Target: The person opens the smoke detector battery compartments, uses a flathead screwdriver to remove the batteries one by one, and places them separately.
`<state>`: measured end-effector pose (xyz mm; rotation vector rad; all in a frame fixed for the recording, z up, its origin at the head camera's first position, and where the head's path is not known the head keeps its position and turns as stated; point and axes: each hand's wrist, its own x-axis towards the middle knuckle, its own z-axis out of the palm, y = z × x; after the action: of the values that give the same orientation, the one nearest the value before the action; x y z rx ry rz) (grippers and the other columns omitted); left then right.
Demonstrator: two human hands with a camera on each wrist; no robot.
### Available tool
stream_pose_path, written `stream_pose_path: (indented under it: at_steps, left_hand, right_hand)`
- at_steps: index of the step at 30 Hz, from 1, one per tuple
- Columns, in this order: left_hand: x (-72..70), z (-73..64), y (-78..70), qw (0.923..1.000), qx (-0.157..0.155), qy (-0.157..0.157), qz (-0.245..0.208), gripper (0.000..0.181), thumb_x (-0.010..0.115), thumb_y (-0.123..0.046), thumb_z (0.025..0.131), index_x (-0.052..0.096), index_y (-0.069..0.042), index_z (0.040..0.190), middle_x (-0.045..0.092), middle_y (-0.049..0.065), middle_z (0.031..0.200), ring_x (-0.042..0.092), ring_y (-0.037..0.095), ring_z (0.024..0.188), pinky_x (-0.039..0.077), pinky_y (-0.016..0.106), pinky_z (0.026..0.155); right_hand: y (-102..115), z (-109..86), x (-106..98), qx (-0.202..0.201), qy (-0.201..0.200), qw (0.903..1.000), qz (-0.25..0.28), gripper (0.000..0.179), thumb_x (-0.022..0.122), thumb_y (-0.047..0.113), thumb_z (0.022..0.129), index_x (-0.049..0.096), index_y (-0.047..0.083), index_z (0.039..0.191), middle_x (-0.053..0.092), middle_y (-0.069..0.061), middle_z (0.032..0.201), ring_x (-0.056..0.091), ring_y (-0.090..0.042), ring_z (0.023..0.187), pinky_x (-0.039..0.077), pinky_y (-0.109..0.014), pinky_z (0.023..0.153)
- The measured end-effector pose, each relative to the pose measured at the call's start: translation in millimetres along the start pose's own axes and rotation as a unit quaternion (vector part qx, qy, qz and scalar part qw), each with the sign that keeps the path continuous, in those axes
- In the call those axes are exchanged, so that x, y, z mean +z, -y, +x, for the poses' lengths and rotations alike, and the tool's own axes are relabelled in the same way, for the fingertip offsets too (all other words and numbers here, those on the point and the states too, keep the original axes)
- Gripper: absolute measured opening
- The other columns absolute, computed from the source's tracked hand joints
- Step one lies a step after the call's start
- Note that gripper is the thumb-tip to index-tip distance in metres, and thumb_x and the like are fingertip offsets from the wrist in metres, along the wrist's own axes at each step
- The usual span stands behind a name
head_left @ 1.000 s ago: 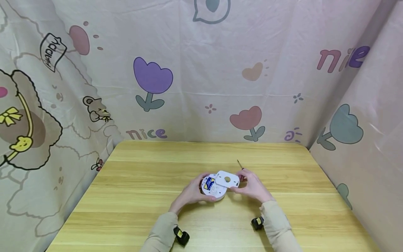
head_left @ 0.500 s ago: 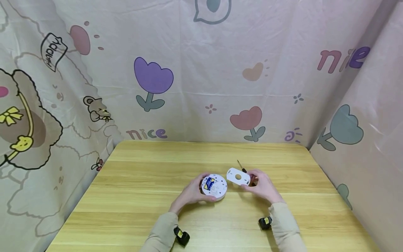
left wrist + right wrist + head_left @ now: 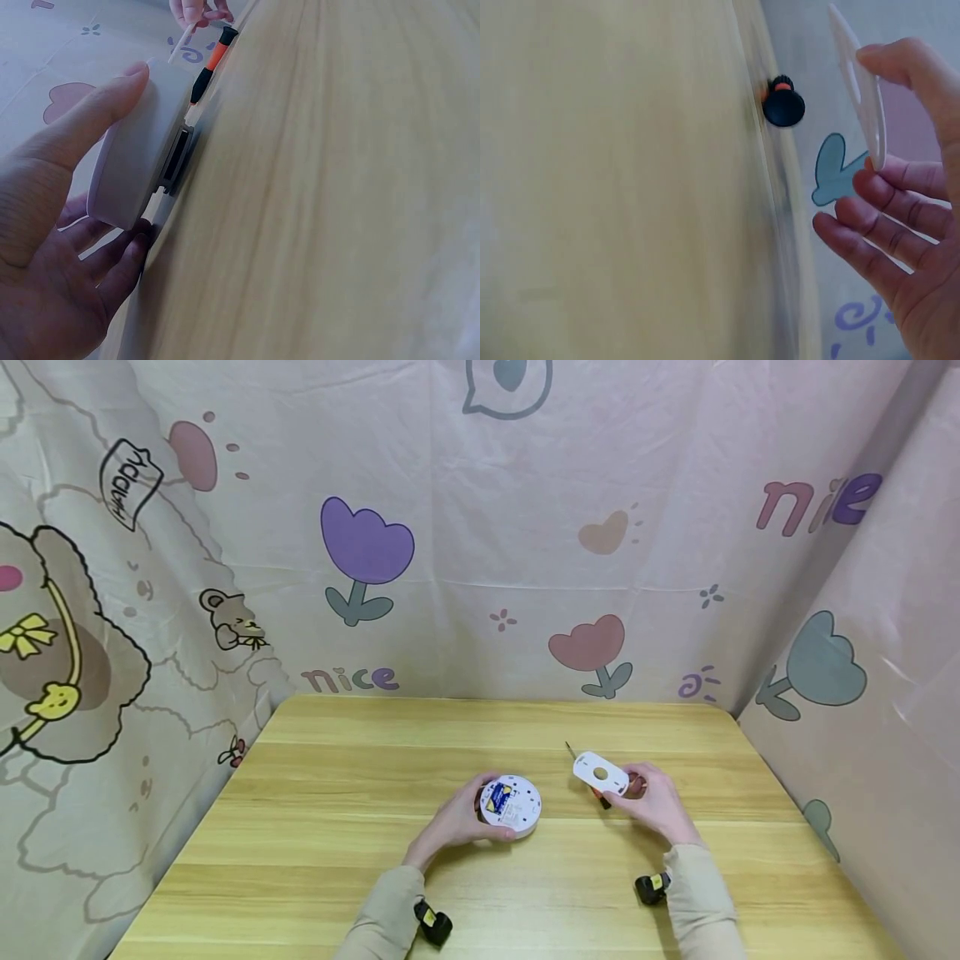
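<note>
My left hand grips a round white smoke detector by its left side, thumb in front and fingers behind. Its back, with a blue and yellow label and small holes, faces up. In the left wrist view a grey part with a dark slot sticks out from its underside, close over the table. To the right, my right hand pinches a thin white mounting plate with rounded ends and a round centre hole. Below this plate a black and orange screwdriver lies on the table, partly covered by the plate in the head view.
The wooden table ends at a printed curtain at the back, with more fabric on both sides. A small black camera sits at the left wrist and another black camera at the right.
My right hand has drawn the mounting plate off to the right, away from the smoke detector and over the screwdriver, whose handle end now shows. My left hand and the smoke detector stay in place.
</note>
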<state>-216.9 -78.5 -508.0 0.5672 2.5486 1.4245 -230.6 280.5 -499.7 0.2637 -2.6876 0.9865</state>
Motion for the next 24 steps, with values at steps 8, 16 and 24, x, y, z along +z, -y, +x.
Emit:
stream_pose_path:
  at_steps: [8,16,24]
  left_hand:
    - [0.2,0.2,1.2,1.0,0.004,0.003,0.0,0.104,0.093,-0.041,0.068,0.039,-0.013,0.152,0.054,0.014,0.147,0.053,0.035,0.134,0.042,0.061,0.112]
    - [-0.3,-0.2,0.7,1.0,-0.002,0.004,0.0,0.104,0.092,-0.042,0.068,0.039,-0.014,0.152,0.054,0.014,0.147,0.053,0.035,0.133,0.042,0.061,0.112]
    - [-0.3,-0.1,0.1,1.0,-0.002,0.004,-0.001,0.104,0.093,-0.041,0.067,0.039,-0.014,0.152,0.054,0.015,0.147,0.054,0.035,0.133,0.042,0.061,0.112]
  right_hand:
    - [-19,0.8,-12,0.023,0.001,0.9993,-0.028,0.048,0.088,0.025,0.074,0.069,-0.003,0.108,0.066,-0.011,0.089,0.055,-0.013,0.074,0.045,-0.017,0.06]
    - [-35,1.2,-19,0.032,0.007,0.9983,-0.049,0.05,0.087,0.028,0.074,0.069,-0.004,0.109,0.067,-0.012,0.089,0.055,-0.014,0.074,0.044,-0.018,0.06]
    - [-42,1.9,-20,0.057,0.028,0.9959,-0.065,0.049,0.087,0.032,0.074,0.07,-0.002,0.105,0.068,-0.01,0.088,0.057,-0.016,0.075,0.044,-0.02,0.062]
